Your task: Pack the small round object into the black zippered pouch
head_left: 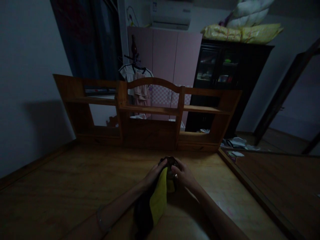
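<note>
Both my hands meet over a small dark object (171, 162) above the wooden surface (75, 186). My left hand (154, 174) is closed on a yellow cloth (160, 197) that hangs down from it, with a dark piece of fabric (143, 213) beside the cloth. My right hand (183, 175) is closed around the dark object from the right. The room is dim and the object's shape is hard to make out.
A wooden headboard with shelves (150, 110) stands at the far edge of the surface. Behind it are a pink wardrobe (172, 56), a dark glass cabinet (220, 70) topped with bedding, hanging clothes (140, 86) and an air conditioner (171, 13). Clutter lies on the floor (237, 143) at right.
</note>
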Demonstrator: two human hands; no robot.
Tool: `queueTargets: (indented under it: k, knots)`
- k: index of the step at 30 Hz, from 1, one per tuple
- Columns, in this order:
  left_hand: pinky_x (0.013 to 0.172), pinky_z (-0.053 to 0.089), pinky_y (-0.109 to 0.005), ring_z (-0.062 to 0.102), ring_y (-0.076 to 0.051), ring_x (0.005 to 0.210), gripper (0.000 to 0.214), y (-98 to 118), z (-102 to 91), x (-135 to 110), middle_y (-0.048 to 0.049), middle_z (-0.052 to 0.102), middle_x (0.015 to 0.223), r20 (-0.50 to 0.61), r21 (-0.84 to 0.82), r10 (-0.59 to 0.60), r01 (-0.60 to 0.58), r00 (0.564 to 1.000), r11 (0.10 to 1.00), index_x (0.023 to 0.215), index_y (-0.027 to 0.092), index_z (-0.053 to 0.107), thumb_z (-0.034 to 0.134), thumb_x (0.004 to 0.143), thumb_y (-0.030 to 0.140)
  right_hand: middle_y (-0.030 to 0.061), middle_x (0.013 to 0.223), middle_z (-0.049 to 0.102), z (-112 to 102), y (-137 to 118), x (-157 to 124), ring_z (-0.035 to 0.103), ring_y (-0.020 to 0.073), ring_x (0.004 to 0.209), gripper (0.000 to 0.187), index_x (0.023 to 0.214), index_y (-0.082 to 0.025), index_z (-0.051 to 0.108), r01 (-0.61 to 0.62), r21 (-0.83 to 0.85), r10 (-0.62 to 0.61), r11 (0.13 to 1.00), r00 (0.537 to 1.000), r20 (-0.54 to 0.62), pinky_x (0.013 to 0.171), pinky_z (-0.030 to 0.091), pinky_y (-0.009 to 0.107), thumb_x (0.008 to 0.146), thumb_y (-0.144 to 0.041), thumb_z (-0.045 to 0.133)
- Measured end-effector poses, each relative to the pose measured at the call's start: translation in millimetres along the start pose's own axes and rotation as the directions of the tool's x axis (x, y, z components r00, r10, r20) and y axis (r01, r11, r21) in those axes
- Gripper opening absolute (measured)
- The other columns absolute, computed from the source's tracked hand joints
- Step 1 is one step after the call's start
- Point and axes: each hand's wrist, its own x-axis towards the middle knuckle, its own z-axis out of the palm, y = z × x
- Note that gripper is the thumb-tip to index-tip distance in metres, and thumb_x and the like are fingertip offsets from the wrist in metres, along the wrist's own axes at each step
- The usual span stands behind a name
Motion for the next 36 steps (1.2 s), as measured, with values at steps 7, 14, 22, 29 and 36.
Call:
queueTargets:
  k: [7,14,22,29,36]
  knots:
    - [0.076,0.052,-0.029,0.068,-0.02,0.08,0.055,-1,-1.3,-1,-0.0107,0.071,0.098,0.012,-0.092,-0.086,0.087,0.996,0.992,0.114,0.014,0.062,0.05,0.084,0.058,0.0039,0.123,0.059,0,-4,-4,0.053,0.0224,0.116,0.04,0.121,-0.027,0.054,0.047,-0.095,-0.047,0.994,0.999,0.01,0.099,0.043,0.037,0.088,-0.049,0.047]
    - [0.069,0.051,-0.027,0.067,-0.018,0.07,0.058,-9,-8.5,7,-0.0095,0.073,0.085,-0.032,-0.048,-0.064,0.062,0.997,0.997,0.097,0.012,0.068,0.047,0.082,0.063,0.0033,0.125,0.056,2,-17,-8,0.052,0.0188,0.116,0.038,0.131,-0.029,0.043,0.108,-0.222,-0.108,0.969,0.994,0.01,0.102,0.039,0.035,0.094,-0.038,0.039]
    - [0.081,0.049,-0.031,0.066,-0.024,0.085,0.062,-7,-2.8,-2,-0.0113,0.071,0.096,-0.074,0.134,0.086,-0.075,0.994,0.988,0.107,0.012,0.065,0.045,0.081,0.065,0.0064,0.121,0.055,4,-16,-10,0.055,0.0229,0.109,0.085,0.134,-0.026,0.036,0.184,-0.253,-0.166,0.95,0.982,0.091,0.093,0.045,0.036,0.061,-0.03,0.081]
    - [0.062,0.049,-0.026,0.065,-0.02,0.071,0.063,-9,-11.6,3,-0.0072,0.07,0.081,-0.248,0.166,0.099,-0.059,0.964,0.984,0.096,0.012,0.065,0.05,0.076,0.069,0.0049,0.108,0.06,7,-13,-6,0.061,0.0221,0.097,0.072,0.12,-0.025,0.043,0.137,-0.289,-0.172,0.948,0.98,-0.101,0.085,0.05,0.035,0.06,-0.035,0.081]
    - [0.054,0.048,-0.025,0.063,-0.016,0.057,0.061,-4,-9.9,1,-0.0042,0.069,0.074,-0.229,0.146,-0.013,0.048,0.973,0.988,0.096,0.015,0.065,0.05,0.074,0.071,0.0056,0.107,0.06,-4,1,-2,0.061,0.021,0.095,0.071,0.121,-0.024,0.039,0.11,-0.359,-0.205,0.927,0.949,-0.238,0.083,0.05,0.035,0.062,-0.035,0.079]
